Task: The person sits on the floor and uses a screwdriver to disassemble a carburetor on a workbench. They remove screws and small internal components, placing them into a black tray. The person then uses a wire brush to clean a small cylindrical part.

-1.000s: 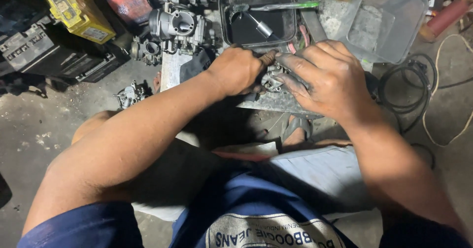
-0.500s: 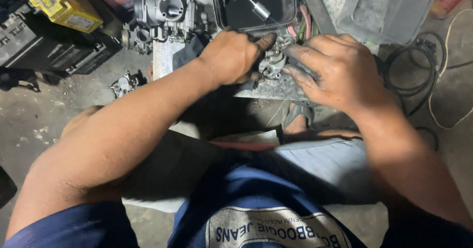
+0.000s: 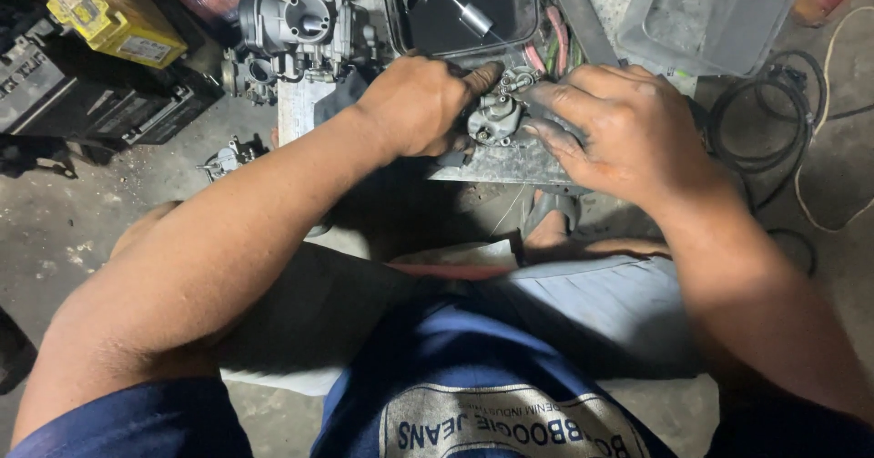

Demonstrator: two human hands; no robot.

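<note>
A small grey metal carburetor (image 3: pixel 496 117) rests on a grimy flat board (image 3: pixel 510 162) on the floor. My left hand (image 3: pixel 419 103) is closed around its left side, thumb pressed along the top. My right hand (image 3: pixel 628 126), fingers greasy, grips it from the right with the fingertips on the body. Most of the part is hidden between the two hands.
A black tray (image 3: pixel 473 7) holding a small tool lies just beyond the hands. A larger carburetor assembly (image 3: pixel 300 25) stands to the upper left, near yellow (image 3: pixel 100 7) and black (image 3: pixel 82 98) battery boxes. A clear plastic lid (image 3: pixel 710 12) and coiled black cable (image 3: pixel 765 121) lie at right.
The view has tilted down slightly, so everything sits higher in frame. Both hands stay clamped on the small carburetor with only slight finger shifts.
</note>
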